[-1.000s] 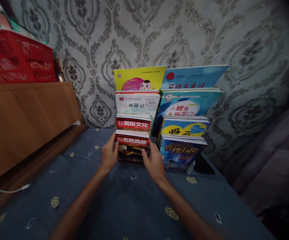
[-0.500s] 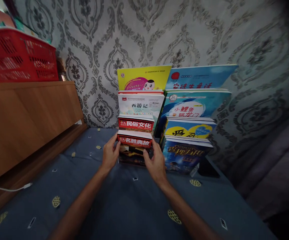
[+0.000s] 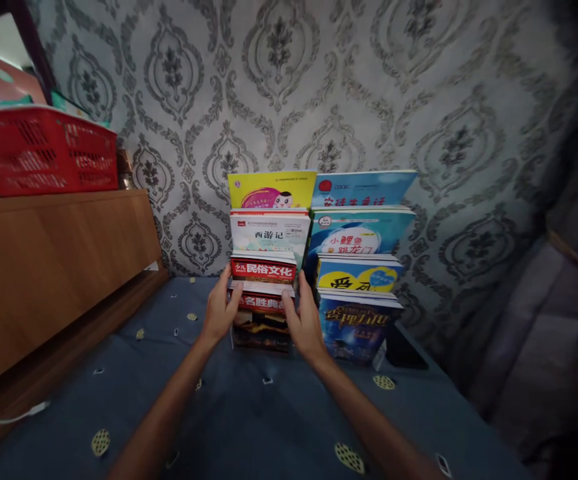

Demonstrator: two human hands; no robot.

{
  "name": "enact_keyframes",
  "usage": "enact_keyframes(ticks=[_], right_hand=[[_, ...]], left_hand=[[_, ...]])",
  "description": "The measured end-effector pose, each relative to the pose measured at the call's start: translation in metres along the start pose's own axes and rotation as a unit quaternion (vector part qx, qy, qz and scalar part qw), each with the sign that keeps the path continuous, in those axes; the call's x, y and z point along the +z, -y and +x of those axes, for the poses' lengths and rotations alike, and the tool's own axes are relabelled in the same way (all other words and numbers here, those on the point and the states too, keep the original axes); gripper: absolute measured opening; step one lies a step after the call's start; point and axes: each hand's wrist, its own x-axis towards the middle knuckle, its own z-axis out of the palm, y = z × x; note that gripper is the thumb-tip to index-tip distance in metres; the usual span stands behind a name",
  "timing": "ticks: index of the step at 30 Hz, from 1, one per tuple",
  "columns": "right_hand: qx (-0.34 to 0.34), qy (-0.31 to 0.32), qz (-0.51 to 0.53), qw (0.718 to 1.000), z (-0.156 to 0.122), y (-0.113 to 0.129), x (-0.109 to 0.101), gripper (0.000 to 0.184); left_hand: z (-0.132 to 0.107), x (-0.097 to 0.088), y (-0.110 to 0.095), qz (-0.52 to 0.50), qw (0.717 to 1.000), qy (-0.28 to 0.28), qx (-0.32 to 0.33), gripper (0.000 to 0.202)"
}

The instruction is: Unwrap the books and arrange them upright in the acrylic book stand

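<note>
My left hand (image 3: 220, 310) grips the left side of the front book (image 3: 261, 325), its thumb across the red title band and its fingers along the edges behind. On the opposite side, my right hand (image 3: 305, 327) holds the same book, thumb on the cover. Close behind stands another red-titled book (image 3: 263, 270). A white book (image 3: 269, 235) and a yellow book (image 3: 273, 187) rise in steps at the back. Just right of my right hand is a second stepped row: a dark blue book (image 3: 356, 333), a yellow-and-blue book (image 3: 359, 273), a teal book (image 3: 386, 230) and a blue book (image 3: 363, 187).
Dark patterned cloth (image 3: 263, 427) lies under the books. A flat black object (image 3: 406, 350) is beside the right row. At left, a red basket (image 3: 43, 150) sits on a wooden cabinet (image 3: 63, 267), with a white cable (image 3: 11, 419) below. Patterned wallpaper (image 3: 279, 93) rises behind.
The camera view has shifted, so the books appear lower and smaller. My fingers reach farther back along the sides of the left row, and both thumbs now rest on the front book's title band.
</note>
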Motion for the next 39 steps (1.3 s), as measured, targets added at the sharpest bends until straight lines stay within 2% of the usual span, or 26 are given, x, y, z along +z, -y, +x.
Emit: enact_keyframes(ticks=[5, 11, 16, 18, 21, 24, 26, 32, 39], right_hand=[[0.027, 0.005, 0.032, 0.999, 0.002, 0.001, 0.006, 0.063], [0.003, -0.022, 0.02, 1.0, 0.001, -0.001, 0.011, 0.06], [-0.017, 0.006, -0.008, 1.0, 0.003, 0.001, -0.001, 0.057], [-0.041, 0.015, -0.033, 0.999, 0.0, 0.006, -0.01, 0.057], [-0.123, 0.028, -0.083, 0.989, -0.008, 0.016, -0.02, 0.057], [-0.223, 0.065, -0.129, 0.964, -0.014, 0.021, -0.023, 0.053], [-0.254, 0.085, -0.163, 0.95, -0.015, 0.021, -0.022, 0.051], [-0.241, 0.107, -0.206, 0.942, -0.009, 0.012, -0.017, 0.049], [-0.249, 0.104, -0.192, 0.944, -0.005, 0.005, -0.013, 0.053]], left_hand=[[0.001, 0.008, -0.003, -0.027, 1.0, -0.004, -0.014, 0.059], [-0.001, 0.014, -0.001, -0.021, 0.999, -0.028, -0.014, 0.059], [0.005, 0.002, 0.006, -0.043, 0.999, -0.014, -0.012, 0.05], [0.004, -0.007, 0.008, -0.038, 0.999, -0.031, -0.012, 0.044], [-0.003, -0.018, 0.009, 0.042, 0.997, -0.057, 0.011, 0.035], [-0.015, -0.021, 0.009, 0.147, 0.986, -0.025, 0.073, 0.035], [-0.021, -0.02, 0.011, 0.197, 0.974, 0.001, 0.109, 0.04], [-0.023, -0.016, 0.022, 0.245, 0.96, 0.019, 0.132, 0.054], [-0.022, -0.011, 0.028, 0.27, 0.952, -0.01, 0.143, 0.054]])
